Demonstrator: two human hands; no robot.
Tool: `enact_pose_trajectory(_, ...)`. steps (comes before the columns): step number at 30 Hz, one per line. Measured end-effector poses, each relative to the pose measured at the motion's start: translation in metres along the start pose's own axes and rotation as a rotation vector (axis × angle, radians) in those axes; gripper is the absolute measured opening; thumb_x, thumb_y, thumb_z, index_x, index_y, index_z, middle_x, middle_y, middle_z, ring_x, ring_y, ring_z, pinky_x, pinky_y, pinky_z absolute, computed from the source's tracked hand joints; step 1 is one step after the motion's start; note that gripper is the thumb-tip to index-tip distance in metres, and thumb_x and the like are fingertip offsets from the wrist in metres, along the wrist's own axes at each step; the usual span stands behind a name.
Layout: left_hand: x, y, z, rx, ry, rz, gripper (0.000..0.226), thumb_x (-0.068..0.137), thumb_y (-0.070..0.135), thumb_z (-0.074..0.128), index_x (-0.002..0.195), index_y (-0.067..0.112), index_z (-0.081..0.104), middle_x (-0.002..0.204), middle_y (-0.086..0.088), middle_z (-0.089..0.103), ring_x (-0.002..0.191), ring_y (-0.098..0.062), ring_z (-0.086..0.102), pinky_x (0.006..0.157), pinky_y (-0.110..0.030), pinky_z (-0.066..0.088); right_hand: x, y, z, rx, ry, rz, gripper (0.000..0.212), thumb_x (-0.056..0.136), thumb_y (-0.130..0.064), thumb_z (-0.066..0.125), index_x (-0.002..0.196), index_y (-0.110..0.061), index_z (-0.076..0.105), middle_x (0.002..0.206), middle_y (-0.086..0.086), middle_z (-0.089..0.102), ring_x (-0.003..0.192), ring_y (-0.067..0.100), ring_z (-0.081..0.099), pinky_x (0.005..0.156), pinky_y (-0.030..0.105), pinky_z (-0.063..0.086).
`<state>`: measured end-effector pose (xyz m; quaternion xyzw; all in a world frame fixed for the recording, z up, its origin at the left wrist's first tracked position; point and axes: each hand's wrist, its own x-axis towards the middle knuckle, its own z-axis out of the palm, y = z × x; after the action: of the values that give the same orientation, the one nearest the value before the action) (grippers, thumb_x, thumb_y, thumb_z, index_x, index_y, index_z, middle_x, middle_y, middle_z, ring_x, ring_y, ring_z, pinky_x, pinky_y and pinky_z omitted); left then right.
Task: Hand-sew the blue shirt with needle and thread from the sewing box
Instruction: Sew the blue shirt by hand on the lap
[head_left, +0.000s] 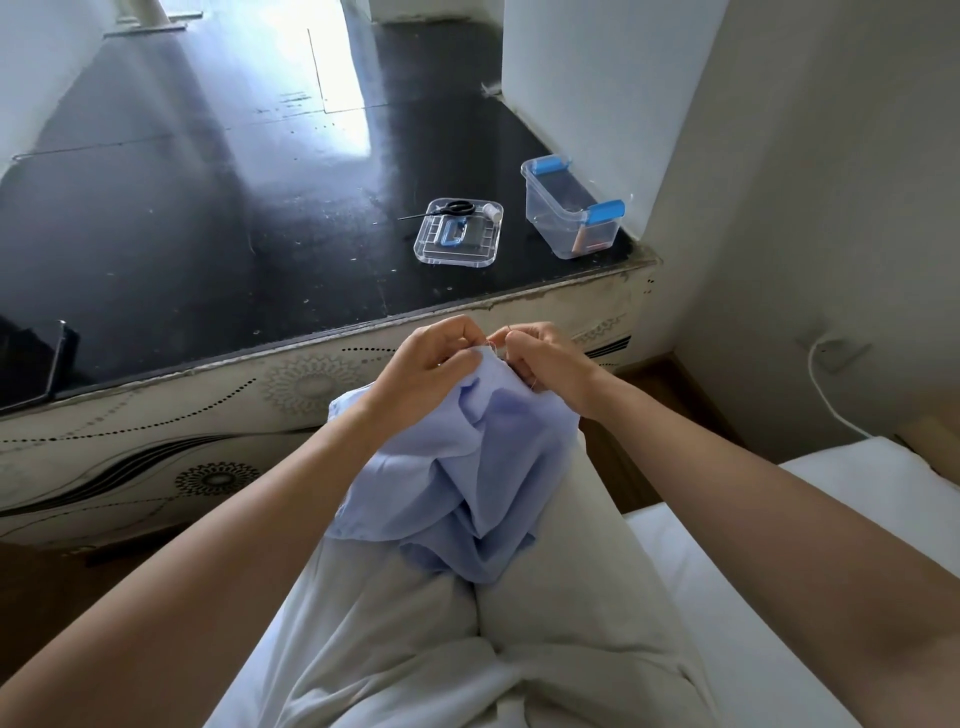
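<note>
The blue shirt (467, 457) lies bunched on the seated person's lap, its top edge lifted between both hands. The left hand (436, 358) pinches that edge with curled fingers. The right hand (545, 358), just beside it, pinches what appears to be the needle (509, 331) (too fine to confirm its axis). The cloth edge lies immediately left of that pinch, so the next stitch likely runs leftward. The sewing box (569, 223) stands well apart. No legible writing noted.
</note>
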<state>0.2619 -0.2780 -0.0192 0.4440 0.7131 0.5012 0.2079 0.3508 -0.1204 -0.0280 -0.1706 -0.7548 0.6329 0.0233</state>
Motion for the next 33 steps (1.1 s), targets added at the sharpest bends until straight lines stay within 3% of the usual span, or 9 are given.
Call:
enact_pose_trajectory(3, 0.0, 0.001, -0.001, 0.027, 0.039, -0.005, 0.009, 0.08, 0.01, 0.048, 0.079, 0.011, 0.057, 0.063, 0.007, 0.048, 0.059, -0.008, 0.039, 0.057, -0.018, 0.033, 0.001, 0.008, -0.002, -0.053, -0.005, 0.009, 0.026, 0.098, -0.013, 0.045, 0.077, -0.005, 0.057, 0.069, 0.011, 0.046, 0.062, 0.025, 0.038, 0.055, 0.025, 0.032)
enact_pose_trajectory(7, 0.003, -0.009, -0.002, 0.074, 0.088, -0.053, 0.007, 0.079, 0.017, 0.052, 0.077, 0.02, 0.058, 0.064, 0.005, 0.053, 0.058, -0.01, 0.042, 0.057, -0.023, 0.037, -0.001, 0.012, -0.009, 0.008, 0.036, -0.043, 0.016, 0.096, -0.011, 0.053, 0.081, -0.006, 0.056, 0.071, 0.01, 0.05, 0.06, 0.017, 0.043, 0.053, 0.024, 0.036)
enact_pose_trajectory(12, 0.006, -0.02, -0.01, 0.373, 0.145, -0.15, 0.052, 0.077, 0.048, 0.053, 0.124, 0.024, 0.057, 0.094, 0.001, 0.065, 0.083, -0.022, 0.061, 0.079, -0.034, 0.047, -0.002, 0.012, -0.016, 0.034, 0.095, -0.161, 0.007, 0.091, -0.019, 0.064, 0.087, -0.014, 0.06, 0.085, 0.021, 0.059, 0.075, 0.028, 0.054, 0.062, 0.028, 0.048)
enact_pose_trajectory(14, 0.009, -0.016, -0.01, 0.435, 0.159, -0.154, 0.028, 0.08, 0.043, 0.047, 0.091, 0.026, 0.066, 0.077, 0.007, 0.059, 0.075, -0.018, 0.054, 0.079, -0.034, 0.04, -0.001, 0.011, -0.015, 0.03, 0.129, -0.193, 0.013, 0.085, -0.028, 0.064, 0.088, -0.016, 0.06, 0.088, 0.029, 0.06, 0.075, 0.031, 0.055, 0.064, 0.031, 0.05)
enact_pose_trajectory(16, 0.01, -0.012, -0.009, 0.476, 0.188, -0.145, 0.028, 0.082, 0.038, 0.044, 0.056, 0.029, 0.048, 0.057, 0.013, 0.046, 0.064, -0.015, 0.043, 0.077, -0.033, 0.033, -0.002, 0.011, -0.015, 0.03, 0.174, -0.215, 0.017, 0.082, -0.032, 0.063, 0.089, -0.018, 0.058, 0.09, 0.032, 0.06, 0.076, 0.037, 0.057, 0.066, 0.034, 0.052)
enact_pose_trajectory(21, 0.011, -0.021, -0.017, 0.327, 0.278, -0.069, 0.014, 0.092, 0.02, 0.064, 0.081, 0.013, 0.07, 0.077, 0.003, 0.063, 0.072, -0.017, 0.055, 0.07, -0.029, 0.045, -0.004, 0.014, -0.02, 0.024, 0.235, -0.194, 0.02, 0.079, -0.035, 0.062, 0.088, -0.019, 0.056, 0.089, 0.024, 0.062, 0.081, 0.036, 0.061, 0.072, 0.042, 0.057)
enact_pose_trajectory(24, 0.014, -0.012, -0.019, 0.241, 0.328, 0.042, 0.005, 0.09, 0.011, 0.066, 0.09, 0.008, 0.07, 0.084, 0.006, 0.062, 0.077, -0.003, 0.056, 0.069, -0.02, 0.046, -0.004, 0.013, -0.019, 0.036, 0.247, -0.186, 0.021, 0.079, -0.036, 0.062, 0.088, -0.019, 0.056, 0.084, 0.015, 0.063, 0.078, 0.033, 0.06, 0.071, 0.038, 0.056)
enact_pose_trajectory(27, 0.016, -0.007, -0.018, 0.246, 0.343, 0.098, 0.005, 0.089, 0.007, 0.066, 0.09, 0.011, 0.067, 0.086, 0.011, 0.058, 0.079, 0.004, 0.054, 0.072, -0.011, 0.041, -0.004, 0.013, -0.018, 0.039, 0.258, -0.197, 0.02, 0.08, -0.035, 0.063, 0.09, -0.019, 0.056, 0.092, 0.023, 0.064, 0.083, 0.039, 0.063, 0.075, 0.045, 0.057)
enact_pose_trajectory(33, 0.011, -0.007, -0.011, 0.176, 0.28, 0.014, 0.005, 0.087, 0.015, 0.071, 0.084, 0.016, 0.067, 0.078, 0.006, 0.064, 0.068, -0.004, 0.054, 0.064, -0.015, 0.043, -0.007, 0.017, -0.019, 0.018, 0.236, -0.192, 0.009, 0.093, -0.014, 0.063, 0.09, -0.018, 0.056, 0.079, 0.013, 0.061, 0.073, 0.028, 0.058, 0.062, 0.027, 0.054)
